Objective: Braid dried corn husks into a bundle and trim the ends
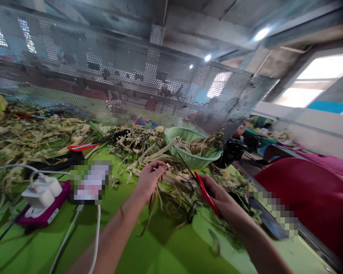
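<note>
My left hand [149,179] is closed in a pinch on a pale dried plant stalk [162,167], part of a bundle of dry leaves [174,190] that hangs over the green table [160,247]. My right hand [221,199] is closed round red-handled scissors [206,194], whose dark blades point up and left toward the stalk. The two hands are a short way apart, with the leaf bundle between them.
A green plastic basket [185,134] with plant trimmings stands behind the hands. Heaps of dry leaves [37,133] cover the table's left and back. A white charger on a purple box [42,198] with white cables lies at left. A perforated metal screen [131,83] closes off the back. A red chair [303,190] is at right.
</note>
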